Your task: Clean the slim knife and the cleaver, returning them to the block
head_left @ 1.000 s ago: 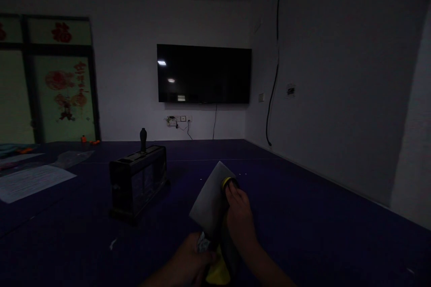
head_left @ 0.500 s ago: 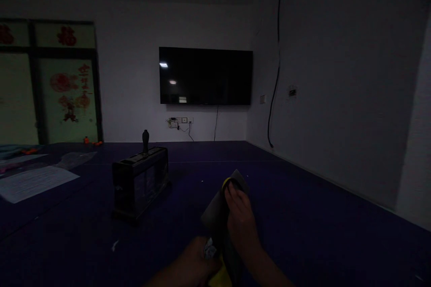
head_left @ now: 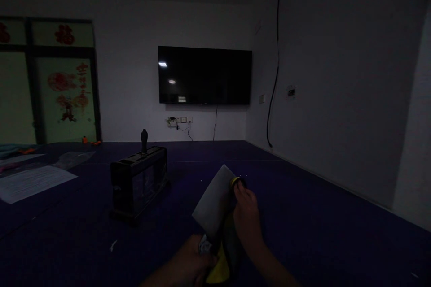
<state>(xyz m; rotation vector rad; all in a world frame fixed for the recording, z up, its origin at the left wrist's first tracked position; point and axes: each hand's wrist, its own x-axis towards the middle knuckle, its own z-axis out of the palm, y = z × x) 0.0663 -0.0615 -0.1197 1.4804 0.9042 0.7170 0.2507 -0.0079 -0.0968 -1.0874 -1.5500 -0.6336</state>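
Note:
A cleaver (head_left: 214, 201) with a broad pale blade points up and away from me. Around its handle end, my left hand (head_left: 191, 260) is closed; a patterned patch shows by the thumb. My right hand (head_left: 247, 210) grips a grey and yellow cloth (head_left: 220, 265), pressing a fold against the blade's right edge. The cloth hangs down between my hands, its lower part partly hidden. To the left stands a dark knife block (head_left: 139, 184) with clear-looking sides and one black handle (head_left: 144, 141) sticking up.
Printed paper (head_left: 33, 184) and a crumpled clear plastic bag (head_left: 74, 159) lie on the dark blue surface (head_left: 303, 233) at left. Small orange items (head_left: 96, 143) sit near the door. A television (head_left: 205, 76) hangs on the far wall; a black cable (head_left: 274, 85) runs down the right wall.
The cleaver has turned so its flat face shows more broadly towards me. My right hand with the cloth has moved slightly right and down, to the blade's edge.

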